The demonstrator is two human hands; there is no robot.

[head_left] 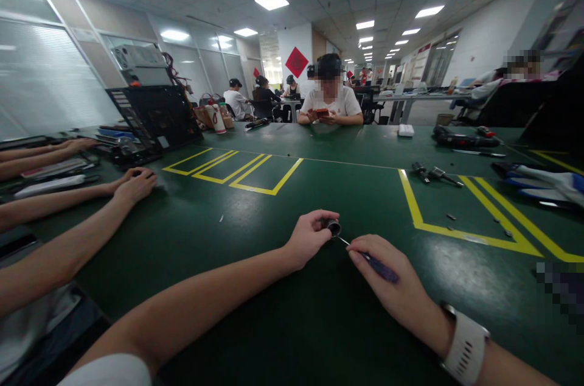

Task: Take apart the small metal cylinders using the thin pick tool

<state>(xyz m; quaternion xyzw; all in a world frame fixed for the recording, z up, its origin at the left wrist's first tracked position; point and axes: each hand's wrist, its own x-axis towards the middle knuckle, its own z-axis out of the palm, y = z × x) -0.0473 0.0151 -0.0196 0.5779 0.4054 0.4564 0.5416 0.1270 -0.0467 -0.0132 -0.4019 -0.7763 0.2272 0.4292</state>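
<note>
My left hand pinches a small dark cylindrical metal part just above the green table. My right hand grips a small screwdriver with a dark purple handle. Its thin shaft points up and left, and its tip meets the part. A white watch strap sits on my right wrist. Both hands are close together near the table's middle front.
A co-worker's arms rest on the table at left. A black open computer case stands at back left. Small tools and screws lie inside yellow floor-tape lines at right. A person sits opposite holding a phone.
</note>
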